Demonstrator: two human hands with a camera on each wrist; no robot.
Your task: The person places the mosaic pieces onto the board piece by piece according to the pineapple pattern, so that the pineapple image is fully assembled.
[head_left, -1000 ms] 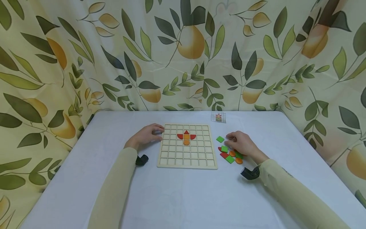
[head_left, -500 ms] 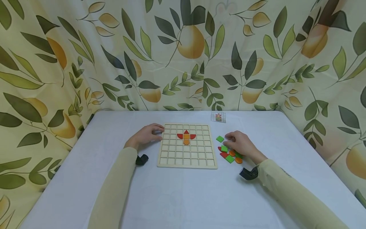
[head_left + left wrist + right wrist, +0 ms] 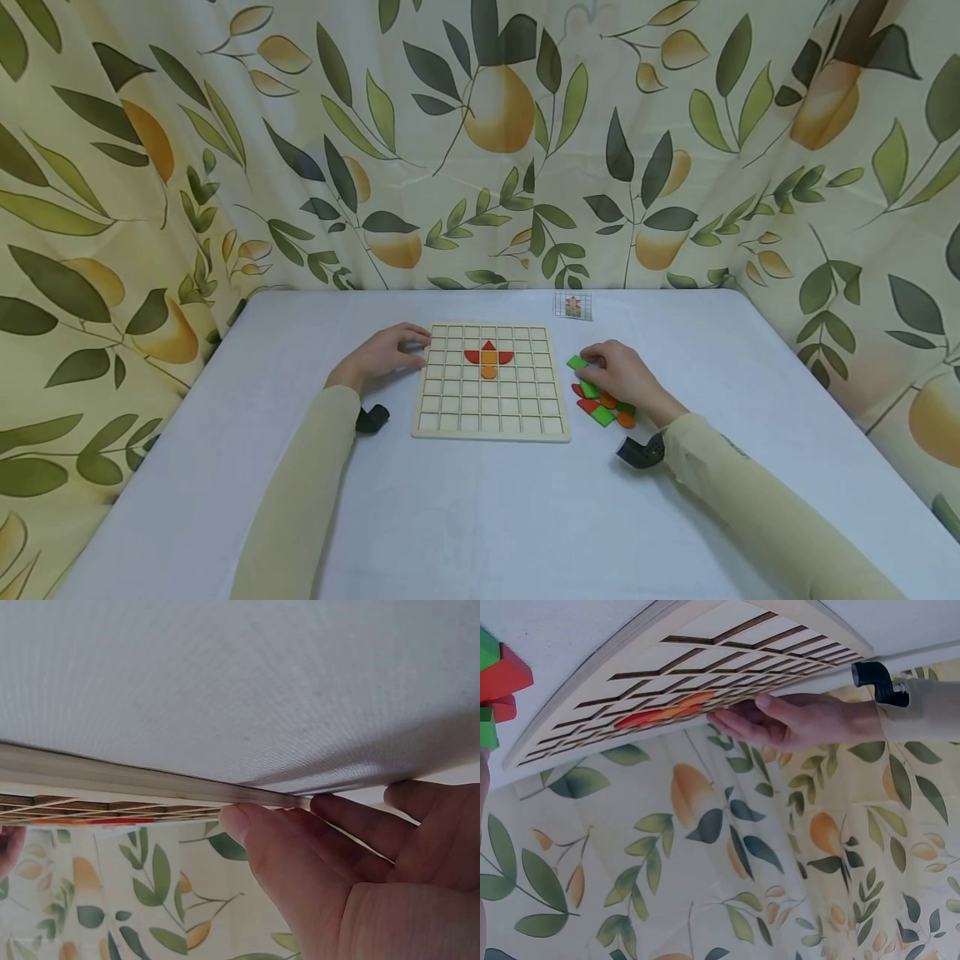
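Our right hand [image 3: 626,377] touches the flat green square tile [image 3: 576,362], whether gripped we cannot tell; our left hand [image 3: 382,357] rests loosely against the gridded wooden board [image 3: 491,417]; the tile may skid if nudged.

We've got long, pale beige sleeves [image 3: 300,492] on both arms, snug right down to the wrists. Strapped at each wrist, on either side of the wooden grid board [image 3: 491,382], is a small black camera [image 3: 372,417], rounded and matte; the right camera [image 3: 640,452] looks the same. Hands are bare.

Head view looks down; wrist views, seemingly inverted, share the board [image 3: 491,382].
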